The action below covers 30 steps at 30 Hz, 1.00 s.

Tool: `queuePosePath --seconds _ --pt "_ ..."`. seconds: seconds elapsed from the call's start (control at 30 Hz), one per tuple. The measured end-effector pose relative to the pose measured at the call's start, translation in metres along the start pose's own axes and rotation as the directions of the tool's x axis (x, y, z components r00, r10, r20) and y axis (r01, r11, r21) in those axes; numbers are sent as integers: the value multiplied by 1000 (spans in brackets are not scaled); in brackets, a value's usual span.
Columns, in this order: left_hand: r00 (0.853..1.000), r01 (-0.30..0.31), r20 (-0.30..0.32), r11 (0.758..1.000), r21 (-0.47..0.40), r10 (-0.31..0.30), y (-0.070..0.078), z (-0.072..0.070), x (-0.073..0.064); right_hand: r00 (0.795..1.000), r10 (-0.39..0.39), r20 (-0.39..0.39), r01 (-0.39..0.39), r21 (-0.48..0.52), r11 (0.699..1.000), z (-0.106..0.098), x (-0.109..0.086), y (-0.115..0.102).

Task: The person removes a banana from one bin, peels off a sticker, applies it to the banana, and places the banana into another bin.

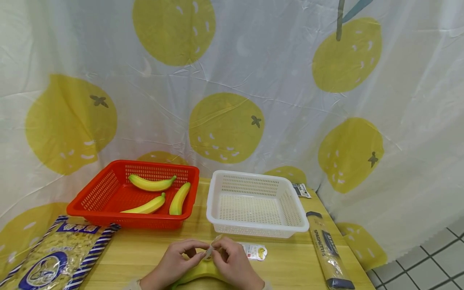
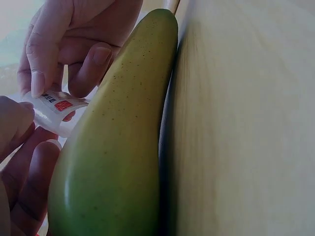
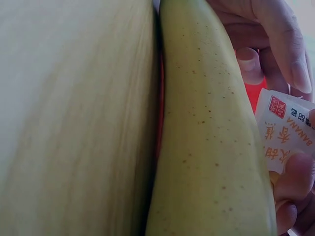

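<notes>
A yellow-green banana (image 1: pixel 203 270) lies on the table under both hands, its green end to the left. Above it, my left hand (image 1: pixel 183 257) and my right hand (image 1: pixel 235 259) meet and pinch a small, pale label (image 2: pixel 61 105) between fingertips. The right wrist view shows the label (image 3: pixel 283 130) bent, with a red stamp and orange "BANANA" print. In the head view it looks translucent and the fingers partly hide it. Just beyond my right hand, a flat card with a banana picture (image 1: pixel 255 251) rests on the table.
A red basket (image 1: pixel 132 220) holding three bananas stands at the back left, beside a white basket (image 1: pixel 259 229). A large pasta bag (image 1: pixel 59 257) lies at the left, a spaghetti pack (image 1: pixel 328 251) at the right edge. Behind the white basket is a small packet (image 1: pixel 302 190). A lemon-print curtain (image 1: pixel 282 80) hangs behind.
</notes>
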<state>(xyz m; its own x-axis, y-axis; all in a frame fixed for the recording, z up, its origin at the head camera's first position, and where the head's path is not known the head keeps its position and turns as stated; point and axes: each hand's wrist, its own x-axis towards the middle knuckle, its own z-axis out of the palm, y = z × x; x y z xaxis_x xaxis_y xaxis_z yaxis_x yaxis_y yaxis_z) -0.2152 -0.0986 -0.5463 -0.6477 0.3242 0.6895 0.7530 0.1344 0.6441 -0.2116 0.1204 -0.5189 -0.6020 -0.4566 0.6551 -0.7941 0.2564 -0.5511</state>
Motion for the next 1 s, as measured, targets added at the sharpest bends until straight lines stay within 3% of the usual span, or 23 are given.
queuePosePath --seconds 0.27,0.43,0.67,1.0 --pt "997 78 -2 997 -8 -78 0 1 0 998 59 31 -60 36 998 2 -2 3" --pt "994 105 -19 994 6 -105 0 1 0 999 30 22 -30 5 1000 2 -2 4" --pt "993 111 -37 994 24 -110 0 1 0 997 -74 -3 74 -68 995 2 -1 4" --pt "993 102 -68 994 47 -99 0 3 0 999 -36 -6 36 -55 998 3 -1 4"
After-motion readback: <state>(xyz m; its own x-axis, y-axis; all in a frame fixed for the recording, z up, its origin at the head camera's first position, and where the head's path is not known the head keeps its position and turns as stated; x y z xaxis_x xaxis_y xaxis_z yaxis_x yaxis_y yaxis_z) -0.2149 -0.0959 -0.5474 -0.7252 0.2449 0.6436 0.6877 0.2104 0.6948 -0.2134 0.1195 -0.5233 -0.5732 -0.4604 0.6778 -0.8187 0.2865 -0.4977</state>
